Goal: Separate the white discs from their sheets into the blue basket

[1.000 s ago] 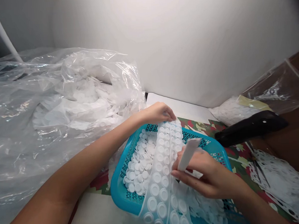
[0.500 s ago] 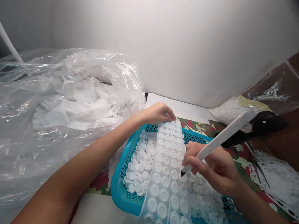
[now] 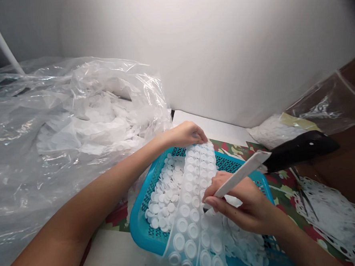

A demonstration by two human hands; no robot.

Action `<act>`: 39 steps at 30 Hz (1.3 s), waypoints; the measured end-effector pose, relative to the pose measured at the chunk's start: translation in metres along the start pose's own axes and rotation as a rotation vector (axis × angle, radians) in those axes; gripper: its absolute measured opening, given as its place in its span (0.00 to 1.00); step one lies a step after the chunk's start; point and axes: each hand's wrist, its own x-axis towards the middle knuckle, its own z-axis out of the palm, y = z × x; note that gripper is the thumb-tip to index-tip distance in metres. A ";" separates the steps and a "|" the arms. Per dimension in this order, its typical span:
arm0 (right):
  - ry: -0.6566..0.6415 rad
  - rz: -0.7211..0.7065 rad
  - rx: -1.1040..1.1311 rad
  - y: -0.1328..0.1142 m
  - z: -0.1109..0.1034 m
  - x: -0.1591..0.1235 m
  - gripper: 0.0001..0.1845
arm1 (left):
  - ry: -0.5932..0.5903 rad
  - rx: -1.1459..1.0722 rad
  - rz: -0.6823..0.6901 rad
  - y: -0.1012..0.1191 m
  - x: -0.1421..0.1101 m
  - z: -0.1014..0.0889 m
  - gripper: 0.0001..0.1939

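My left hand (image 3: 192,133) is closed on the far end of a translucent sheet (image 3: 185,212) set with rows of round white plastic pieces. The sheet slopes toward me across a blue plastic basket (image 3: 138,227). My right hand (image 3: 245,207) grips a knife (image 3: 242,171) by its white-wrapped blade. Its black handle points away to the upper right, and the small dark tip sticks out below my fingers, over the sheet's middle rows. Whether the tip touches the sheet I cannot tell. Loose white discs (image 3: 165,202) lie in the basket on both sides of the sheet.
Clear plastic bags (image 3: 113,125) with white pieces fill the left side. At the right, white sheets with holes (image 3: 336,219) lie near dark scissors-like blades (image 3: 306,199) on a camouflage-patterned cloth (image 3: 281,183). A bag of white bits (image 3: 267,131) stands behind, beside brown cardboard (image 3: 347,158).
My right hand has moved left over the sheet, and the knife has swung so more of its black handle shows. My left hand stays on the sheet's far end.
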 end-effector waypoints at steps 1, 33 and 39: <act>-0.003 0.002 -0.001 0.000 0.000 0.000 0.04 | 0.002 0.000 0.001 0.000 0.000 0.000 0.12; 0.039 0.001 -0.005 -0.005 0.002 0.001 0.06 | -0.002 -0.007 0.015 -0.002 0.000 0.000 0.12; -0.257 0.126 -0.227 -0.007 0.004 0.005 0.11 | -0.002 0.000 0.035 -0.004 0.001 0.000 0.12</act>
